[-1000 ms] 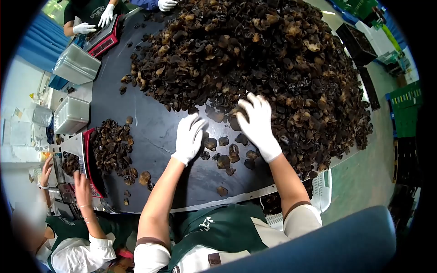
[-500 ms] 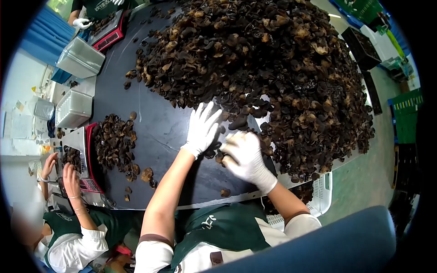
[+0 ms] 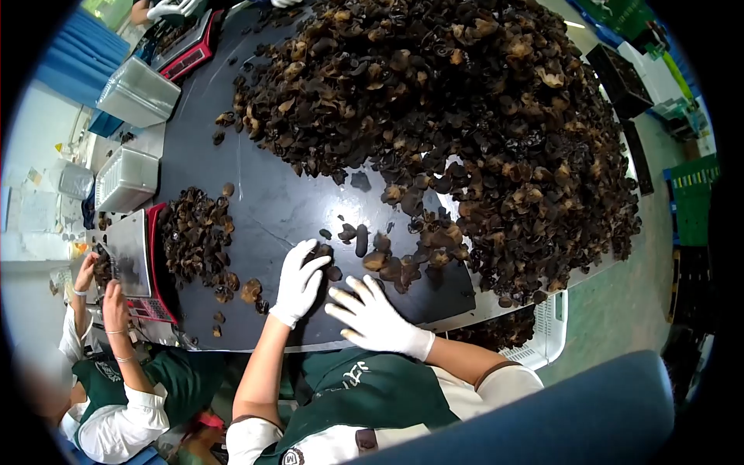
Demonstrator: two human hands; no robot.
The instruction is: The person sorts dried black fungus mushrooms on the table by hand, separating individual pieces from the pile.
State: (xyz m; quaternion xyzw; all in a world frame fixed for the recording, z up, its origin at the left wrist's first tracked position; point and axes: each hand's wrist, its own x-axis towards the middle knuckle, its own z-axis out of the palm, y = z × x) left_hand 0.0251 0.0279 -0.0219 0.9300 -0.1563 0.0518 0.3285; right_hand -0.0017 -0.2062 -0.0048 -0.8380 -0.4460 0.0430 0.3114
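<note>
My left hand (image 3: pixel 300 284), in a white glove, is over the dark table (image 3: pixel 263 194) near its front edge. Its fingers are apart and reach beside a few dark mushroom pieces (image 3: pixel 333 273); part of a piece is hidden behind them. My right hand (image 3: pixel 375 316), gloved with stained fingertips, lies to its right with the fingers spread and nothing in them. Ahead of both hands, loose brown pieces (image 3: pixel 401 267) are scattered. A huge heap of dark mushrooms (image 3: pixel 434 93) rises behind these and to the right.
A smaller mushroom pile (image 3: pixel 194 236) lies at left beside a red scale (image 3: pixel 159 267), where a co-worker's hands (image 3: pixel 115 310) are. Clear plastic containers (image 3: pixel 128 180) stand along the left edge. Another red scale (image 3: pixel 188 58) is at upper left. A white basket (image 3: pixel 552 329) sits below the right edge.
Both my hands have moved back towards the front edge and to the left. The right hand's fingers have spread. Loose pieces now show where my hands were. The co-worker's hands have shifted slightly.
</note>
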